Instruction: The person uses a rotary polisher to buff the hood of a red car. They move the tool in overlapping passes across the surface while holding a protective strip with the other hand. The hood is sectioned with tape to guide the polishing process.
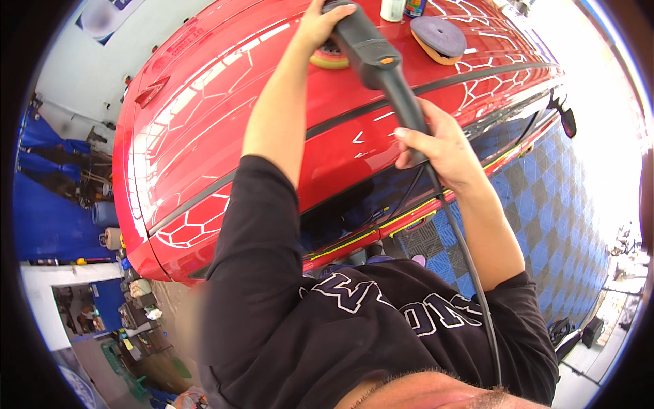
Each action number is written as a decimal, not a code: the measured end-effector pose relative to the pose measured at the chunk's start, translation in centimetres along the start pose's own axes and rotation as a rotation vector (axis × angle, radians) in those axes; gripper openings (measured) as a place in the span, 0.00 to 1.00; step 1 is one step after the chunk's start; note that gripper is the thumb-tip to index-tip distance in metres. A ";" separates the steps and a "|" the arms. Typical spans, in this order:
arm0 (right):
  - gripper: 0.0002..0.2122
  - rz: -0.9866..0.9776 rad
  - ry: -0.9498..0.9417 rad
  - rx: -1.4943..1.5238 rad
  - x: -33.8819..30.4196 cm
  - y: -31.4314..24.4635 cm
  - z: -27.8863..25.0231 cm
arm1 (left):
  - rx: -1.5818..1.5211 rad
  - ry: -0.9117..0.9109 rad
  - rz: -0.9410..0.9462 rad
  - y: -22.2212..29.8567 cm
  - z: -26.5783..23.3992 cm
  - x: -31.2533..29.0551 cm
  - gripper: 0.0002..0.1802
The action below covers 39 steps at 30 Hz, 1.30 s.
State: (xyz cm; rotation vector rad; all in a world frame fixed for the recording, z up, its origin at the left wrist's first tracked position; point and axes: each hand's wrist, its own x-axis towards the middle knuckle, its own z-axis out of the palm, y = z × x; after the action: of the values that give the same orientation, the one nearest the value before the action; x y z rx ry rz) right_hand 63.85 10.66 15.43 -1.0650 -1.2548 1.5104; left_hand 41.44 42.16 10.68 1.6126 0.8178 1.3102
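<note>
A black corded car polisher [368, 44] stretches over the red car roof [225, 116]. My left hand [319, 26] is closed over its head, at the top of the view. Farther back, my right hand [439, 143] wraps round the rear handle, with the thumb across it. Below the head, a round polishing pad [330, 57] with a yellow edge appears to rest on the roof; the tool and hand partly hide it. From the handle the black power cord [466, 252] runs down across my shirt.
A spare grey-and-orange pad [439, 37] lies on the roof beside a white bottle [392, 9] and a dark blue container [415, 7]. Yellow tape [347, 242] edges the car's side trim. Blue and grey floor tiles [538, 198] spread to the right. A side mirror [568, 123] juts out.
</note>
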 end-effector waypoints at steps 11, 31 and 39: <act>0.23 0.143 -0.030 -0.112 -1.3 0.8 0.5 | -0.104 0.023 0.002 2.4 2.2 -3.7 0.43; 0.14 0.281 -0.586 -0.198 1.2 -0.5 19.9 | 0.255 0.525 0.008 9.8 -24.7 -25.3 0.38; 0.12 0.310 -0.696 -0.056 2.6 0.6 24.3 | 0.237 0.588 -0.071 11.7 -30.3 -29.1 0.36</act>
State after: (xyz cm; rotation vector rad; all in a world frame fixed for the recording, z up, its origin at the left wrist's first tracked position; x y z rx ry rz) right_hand 39.77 7.30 17.63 -0.8114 -1.6518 2.2116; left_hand 4.92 18.37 11.66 1.3609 1.4140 1.7152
